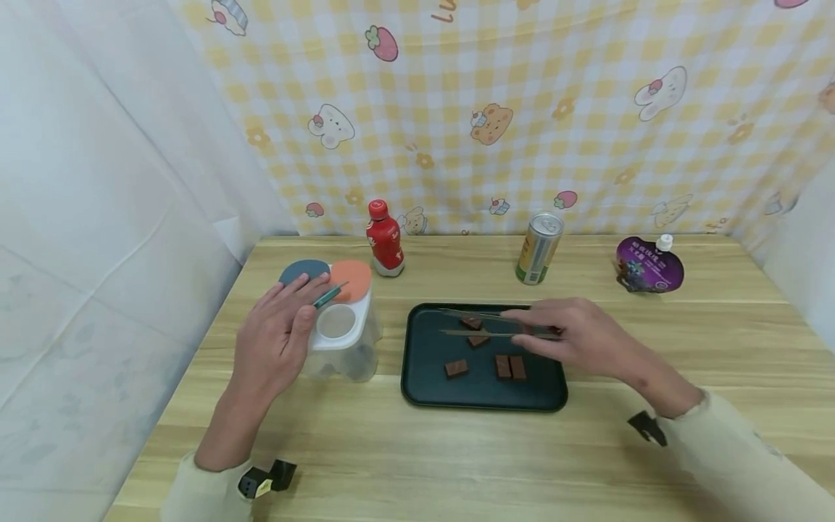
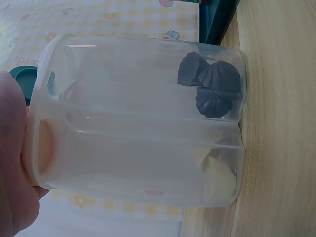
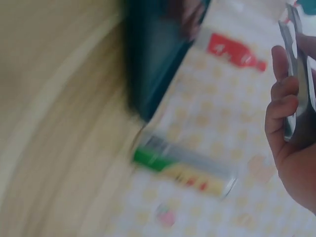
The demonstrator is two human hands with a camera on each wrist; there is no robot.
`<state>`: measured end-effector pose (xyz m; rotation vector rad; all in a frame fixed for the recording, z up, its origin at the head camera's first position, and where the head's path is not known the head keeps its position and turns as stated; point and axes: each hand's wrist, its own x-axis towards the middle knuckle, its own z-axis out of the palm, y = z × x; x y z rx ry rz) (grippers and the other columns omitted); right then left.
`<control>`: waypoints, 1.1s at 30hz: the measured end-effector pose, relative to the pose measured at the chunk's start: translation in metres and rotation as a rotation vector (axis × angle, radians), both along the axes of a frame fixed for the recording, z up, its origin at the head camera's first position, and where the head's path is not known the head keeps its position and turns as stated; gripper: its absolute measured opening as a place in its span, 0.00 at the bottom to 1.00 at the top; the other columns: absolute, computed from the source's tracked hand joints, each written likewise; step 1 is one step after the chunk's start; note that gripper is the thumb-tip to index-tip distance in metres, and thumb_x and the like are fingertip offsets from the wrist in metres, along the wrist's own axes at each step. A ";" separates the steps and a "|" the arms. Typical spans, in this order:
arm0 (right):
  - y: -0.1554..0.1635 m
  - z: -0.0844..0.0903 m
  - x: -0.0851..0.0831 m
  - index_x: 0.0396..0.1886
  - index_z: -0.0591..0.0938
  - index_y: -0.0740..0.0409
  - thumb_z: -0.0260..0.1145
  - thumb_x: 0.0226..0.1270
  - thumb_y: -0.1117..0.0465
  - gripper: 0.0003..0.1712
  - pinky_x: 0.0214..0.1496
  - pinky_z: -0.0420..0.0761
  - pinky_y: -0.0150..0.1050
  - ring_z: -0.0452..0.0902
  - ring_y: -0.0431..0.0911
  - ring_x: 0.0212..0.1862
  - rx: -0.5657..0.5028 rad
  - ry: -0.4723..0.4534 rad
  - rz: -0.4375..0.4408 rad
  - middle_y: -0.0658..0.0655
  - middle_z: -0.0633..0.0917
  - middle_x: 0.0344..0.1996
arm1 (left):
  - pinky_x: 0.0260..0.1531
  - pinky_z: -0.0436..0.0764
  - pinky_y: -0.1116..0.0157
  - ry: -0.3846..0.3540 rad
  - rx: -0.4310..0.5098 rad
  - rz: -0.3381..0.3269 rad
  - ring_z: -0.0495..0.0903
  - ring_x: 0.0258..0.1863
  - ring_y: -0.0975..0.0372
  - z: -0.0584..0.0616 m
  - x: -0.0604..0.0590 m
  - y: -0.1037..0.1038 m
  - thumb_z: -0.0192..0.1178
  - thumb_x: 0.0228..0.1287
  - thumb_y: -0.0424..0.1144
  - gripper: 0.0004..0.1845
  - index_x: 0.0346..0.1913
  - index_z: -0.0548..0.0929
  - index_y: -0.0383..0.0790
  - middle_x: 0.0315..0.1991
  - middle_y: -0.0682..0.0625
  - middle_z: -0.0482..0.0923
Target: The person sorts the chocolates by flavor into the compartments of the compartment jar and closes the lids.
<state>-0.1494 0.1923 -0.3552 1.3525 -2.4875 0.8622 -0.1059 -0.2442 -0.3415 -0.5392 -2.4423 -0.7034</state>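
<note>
Left hand: I am seeing my left hand (image 1: 277,341) lying at centre left of the head view, fingers straight and flat against the top and side of the clear container (image 1: 342,341), gripping nothing.
Right hand: I am seeing my right hand (image 1: 577,337) reaching in from the lower right, its fingers pinching a pair of metal tongs (image 1: 485,325) over the tray (image 1: 424,384).
Tongs: the two arms are standing narrowly apart, their tips lying around the upper chocolate pieces (image 1: 474,330); whether they are touching one I cannot tell.
Tray: dark, sitting mid-frame on the bench (image 1: 391,457), holding five brown pieces, three (image 1: 496,367) of them lower down.
Container: standing just left of the tray, its blue and orange flaps (image 1: 326,277) open; in the left wrist view dark ridged pieces (image 2: 210,84) are lying in one compartment and pale ones (image 2: 217,175) in another.
Back of bench: a red bottle (image 1: 385,239), a can (image 1: 540,248) and a purple pouch (image 1: 649,264) are standing along the upper edge.
</note>
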 end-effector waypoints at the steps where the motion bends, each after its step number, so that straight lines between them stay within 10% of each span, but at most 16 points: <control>1: 0.009 -0.002 0.000 0.61 0.87 0.53 0.75 0.67 0.62 0.22 0.25 0.70 0.26 0.69 0.30 0.25 0.007 -0.007 -0.010 0.37 0.83 0.33 | 0.73 0.63 0.48 0.001 0.001 0.000 0.75 0.68 0.50 0.000 0.000 0.000 0.40 0.85 0.53 0.28 0.67 0.82 0.41 0.64 0.49 0.80; 15: 0.096 -0.031 0.004 0.58 0.88 0.56 0.75 0.63 0.70 0.23 0.29 0.73 0.24 0.72 0.31 0.27 0.051 -0.126 -0.052 0.35 0.83 0.32 | 0.73 0.63 0.48 0.005 -0.006 0.003 0.75 0.68 0.49 0.002 -0.002 0.000 0.39 0.85 0.55 0.29 0.67 0.82 0.40 0.64 0.49 0.80; 33: 0.119 -0.043 0.003 0.58 0.88 0.58 0.74 0.64 0.70 0.21 0.27 0.75 0.26 0.75 0.31 0.29 0.073 -0.240 -0.024 0.38 0.86 0.36 | 0.72 0.63 0.47 -0.001 -0.007 0.000 0.74 0.68 0.49 0.000 0.000 0.001 0.40 0.85 0.53 0.28 0.67 0.82 0.40 0.64 0.49 0.80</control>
